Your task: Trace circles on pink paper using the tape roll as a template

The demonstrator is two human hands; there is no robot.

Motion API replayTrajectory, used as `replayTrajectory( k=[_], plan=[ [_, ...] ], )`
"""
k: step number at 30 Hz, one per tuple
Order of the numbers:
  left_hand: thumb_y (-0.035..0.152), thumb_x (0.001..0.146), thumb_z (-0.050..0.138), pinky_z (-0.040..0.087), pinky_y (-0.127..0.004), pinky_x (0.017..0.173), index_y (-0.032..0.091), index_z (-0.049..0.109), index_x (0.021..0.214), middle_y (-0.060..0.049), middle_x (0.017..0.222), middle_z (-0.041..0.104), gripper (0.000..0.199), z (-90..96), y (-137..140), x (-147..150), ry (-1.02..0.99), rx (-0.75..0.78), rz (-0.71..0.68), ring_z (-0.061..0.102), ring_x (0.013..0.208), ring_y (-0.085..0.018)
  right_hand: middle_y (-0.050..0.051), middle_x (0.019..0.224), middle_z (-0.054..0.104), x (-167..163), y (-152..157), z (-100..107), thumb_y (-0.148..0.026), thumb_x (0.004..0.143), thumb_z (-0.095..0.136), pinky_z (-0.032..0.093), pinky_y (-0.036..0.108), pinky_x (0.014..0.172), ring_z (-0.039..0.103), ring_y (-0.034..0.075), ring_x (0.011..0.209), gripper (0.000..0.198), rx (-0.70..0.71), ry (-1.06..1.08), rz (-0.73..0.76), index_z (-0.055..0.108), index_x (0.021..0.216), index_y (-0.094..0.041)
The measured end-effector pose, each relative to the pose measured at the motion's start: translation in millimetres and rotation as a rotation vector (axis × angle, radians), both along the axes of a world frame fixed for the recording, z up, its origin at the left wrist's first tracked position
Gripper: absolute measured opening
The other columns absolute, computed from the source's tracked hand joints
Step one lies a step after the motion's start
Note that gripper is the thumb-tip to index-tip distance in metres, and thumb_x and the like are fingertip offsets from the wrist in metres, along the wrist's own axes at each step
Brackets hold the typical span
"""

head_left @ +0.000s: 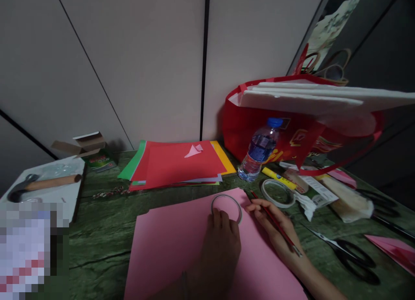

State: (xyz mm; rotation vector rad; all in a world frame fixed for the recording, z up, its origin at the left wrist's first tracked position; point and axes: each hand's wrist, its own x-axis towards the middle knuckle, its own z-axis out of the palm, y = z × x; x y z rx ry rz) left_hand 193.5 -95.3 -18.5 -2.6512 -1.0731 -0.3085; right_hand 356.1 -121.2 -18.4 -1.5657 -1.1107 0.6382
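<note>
Pink paper [165,239] lies on the table in front of me. My left hand [222,239] has its fingers curled at the lower left edge of a thin round ring [241,214], which rests on the paper near its top right corner. In my right hand [275,220] is a red pencil [281,231], lying slantwise across the fingers with its tip just beyond the paper's far edge. Black-handled scissors [343,247] rest on the table to the right of that hand.
Coloured sheets [168,166] are stacked ahead. A water bottle [259,153] stands before a red bag [240,131] with white boards [301,99] sticking out. A tape roll [264,192] and a yellow glue stick [278,179] lie right; a hammer [52,182] rests on a white board at left.
</note>
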Motion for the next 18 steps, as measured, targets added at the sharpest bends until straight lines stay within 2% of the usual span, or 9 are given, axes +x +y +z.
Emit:
replayTrajectory(
  k=[6, 10, 14, 18],
  plan=[
    [0.009, 0.078, 0.056, 0.051, -0.042, 0.080, 0.007, 0.064, 0.090, -0.018, 0.098, 0.063, 0.014, -4.2, -3, 3, -0.026, 0.052, 0.026, 0.059, 0.102, -0.031, 0.006, 0.090, 0.071, -1, 0, 1, -0.050, 0.079, 0.058, 0.049, 0.033, 0.086, 0.065, 0.022, 0.088, 0.031, 0.001, 0.022, 0.002, 0.063, 0.095, -0.023],
    [0.008, 0.077, 0.054, 0.048, -0.050, 0.089, 0.007, 0.064, 0.092, -0.019, 0.105, 0.063, 0.018, -3.8, -4, 2, -0.035, 0.136, 0.018, 0.058, 0.105, -0.033, 0.006, 0.094, 0.071, 0, 0, 0, -0.050, 0.081, 0.057, 0.049, 0.033, 0.088, 0.065, 0.023, 0.090, 0.031, 0.007, 0.017, 0.007, 0.065, 0.095, -0.023],
    [0.008, 0.081, 0.048, 0.045, -0.050, 0.095, 0.005, 0.060, 0.107, -0.021, 0.114, 0.060, 0.029, -7.3, -2, 1, -0.089, 0.169, -0.026, 0.055, 0.114, -0.033, 0.007, 0.102, 0.070, 3, 0, -5, -0.052, 0.083, 0.055, 0.045, 0.037, 0.097, 0.062, 0.024, 0.101, 0.033, -0.004, 0.031, -0.018, 0.066, 0.096, -0.023],
    [0.011, 0.084, 0.046, 0.042, -0.052, 0.099, 0.002, 0.049, 0.124, -0.026, 0.126, 0.052, 0.041, -11.3, 7, 1, -0.137, 0.149, -0.124, 0.049, 0.121, -0.035, 0.006, 0.099, 0.071, 7, 0, -14, -0.055, 0.084, 0.056, 0.047, 0.041, 0.098, 0.067, 0.024, 0.095, 0.042, -0.017, 0.254, -0.042, 0.062, 0.111, -0.024]
  ],
)
